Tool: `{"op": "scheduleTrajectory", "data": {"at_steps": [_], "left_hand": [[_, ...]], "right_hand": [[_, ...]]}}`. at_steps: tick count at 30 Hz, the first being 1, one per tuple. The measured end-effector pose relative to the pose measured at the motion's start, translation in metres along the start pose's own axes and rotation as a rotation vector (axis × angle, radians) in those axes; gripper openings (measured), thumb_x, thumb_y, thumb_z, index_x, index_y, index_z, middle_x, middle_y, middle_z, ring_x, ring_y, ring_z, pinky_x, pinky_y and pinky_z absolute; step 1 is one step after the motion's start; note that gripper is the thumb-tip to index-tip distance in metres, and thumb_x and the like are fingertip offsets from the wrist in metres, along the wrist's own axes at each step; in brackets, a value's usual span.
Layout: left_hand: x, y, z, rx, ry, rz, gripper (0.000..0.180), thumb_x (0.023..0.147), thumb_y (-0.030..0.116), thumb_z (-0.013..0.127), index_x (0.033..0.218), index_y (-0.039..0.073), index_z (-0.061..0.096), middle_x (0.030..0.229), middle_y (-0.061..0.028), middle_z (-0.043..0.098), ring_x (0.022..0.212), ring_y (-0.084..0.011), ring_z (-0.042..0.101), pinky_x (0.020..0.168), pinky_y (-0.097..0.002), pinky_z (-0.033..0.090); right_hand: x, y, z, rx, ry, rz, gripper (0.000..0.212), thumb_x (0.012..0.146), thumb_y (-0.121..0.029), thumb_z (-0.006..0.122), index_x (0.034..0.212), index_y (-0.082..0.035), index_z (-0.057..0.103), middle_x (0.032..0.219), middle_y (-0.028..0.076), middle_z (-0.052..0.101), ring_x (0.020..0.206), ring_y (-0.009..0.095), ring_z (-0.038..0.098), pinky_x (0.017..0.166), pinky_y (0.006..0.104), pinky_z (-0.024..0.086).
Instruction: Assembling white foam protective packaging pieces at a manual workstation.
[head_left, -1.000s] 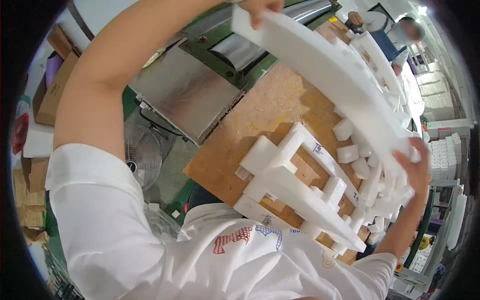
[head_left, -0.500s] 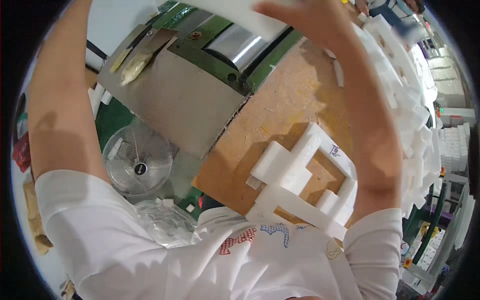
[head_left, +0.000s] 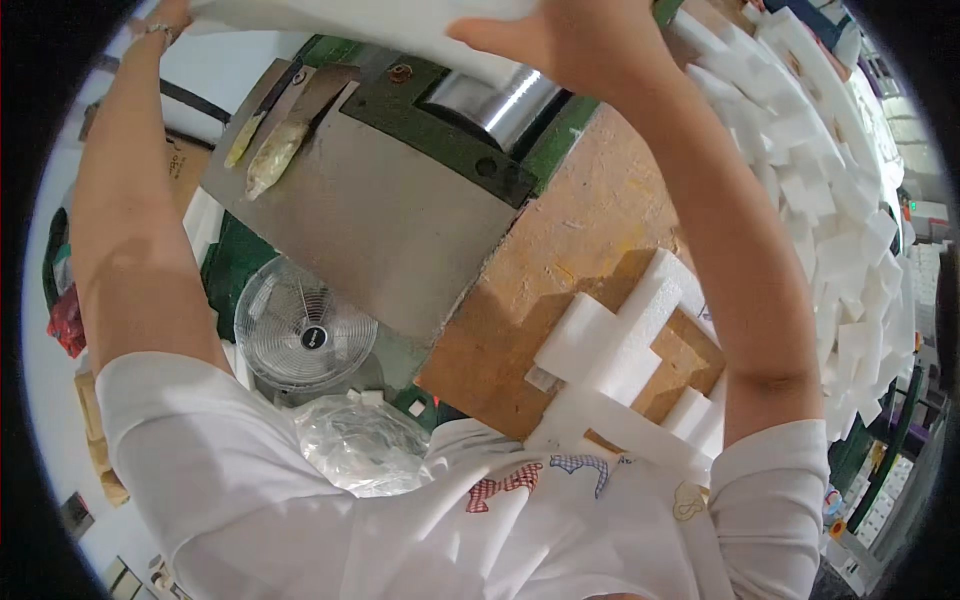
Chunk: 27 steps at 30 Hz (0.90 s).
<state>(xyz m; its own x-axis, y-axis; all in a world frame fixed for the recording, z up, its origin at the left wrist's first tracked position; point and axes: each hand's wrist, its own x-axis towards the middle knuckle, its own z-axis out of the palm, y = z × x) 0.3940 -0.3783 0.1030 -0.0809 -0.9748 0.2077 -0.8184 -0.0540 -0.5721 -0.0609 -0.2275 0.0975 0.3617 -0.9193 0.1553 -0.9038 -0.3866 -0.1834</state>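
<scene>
A long white foam sheet spans the top of the view, with its far side cut off by the frame. My left hand grips its left end, partly out of frame. Toward its right end, my right hand has the thumb stretched along the near side; the other fingers are hidden. Beneath the sheet stands a green machine with a shiny metal roller and a grey metal plate. Two tools with wrapped yellowish handles, a wide-bladed one and a narrow one, lie on the plate.
An angular white foam frame rests on the wooden board near my body. White foam pieces are heaped at the right. A round fan and a clear plastic bag are at lower left.
The foam sheet now shows more of its length along the top. My left hand has come into view at its end, and my right hand has shifted slightly left in the picture.
</scene>
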Motion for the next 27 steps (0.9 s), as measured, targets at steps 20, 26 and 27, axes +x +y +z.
{"op": "scheduleTrajectory", "data": {"at_steps": [20,26,27], "left_hand": [[-0.049,0.206,-0.183,-0.3,0.065,0.716,0.042,0.059,0.025,0.084,0.097,0.011,0.072,0.095,-0.0122,0.07,0.093,-0.0324,0.065,0.085,-0.0444,0.05],[-0.069,0.262,-0.238,-0.134,0.205,0.87,0.046,0.061,0.034,0.085,0.1,0.011,0.073,0.093,-0.0119,0.071,0.09,-0.0321,0.066,0.082,-0.0433,0.05],[-0.082,0.28,-0.257,-0.18,0.186,0.884,0.047,0.061,0.035,0.085,0.099,0.011,0.073,0.092,-0.0123,0.07,0.089,-0.0321,0.066,0.081,-0.0432,0.05]], "right_hand": [[-0.23,0.174,-0.02,-0.064,0.182,0.117,0.053,0.065,-0.038,0.083,0.1,-0.001,0.069,0.101,0.013,0.067,0.102,0.027,0.059,0.104,0.043,0.033],[-0.309,0.21,-0.065,-0.151,0.133,0.194,0.054,0.064,-0.035,0.084,0.101,0.001,0.068,0.105,0.014,0.066,0.103,0.03,0.059,0.103,0.041,0.033],[-0.328,0.218,-0.079,-0.208,0.105,0.201,0.051,0.066,-0.032,0.084,0.101,0.001,0.068,0.104,0.014,0.066,0.103,0.031,0.058,0.097,0.0383,0.04]]}}
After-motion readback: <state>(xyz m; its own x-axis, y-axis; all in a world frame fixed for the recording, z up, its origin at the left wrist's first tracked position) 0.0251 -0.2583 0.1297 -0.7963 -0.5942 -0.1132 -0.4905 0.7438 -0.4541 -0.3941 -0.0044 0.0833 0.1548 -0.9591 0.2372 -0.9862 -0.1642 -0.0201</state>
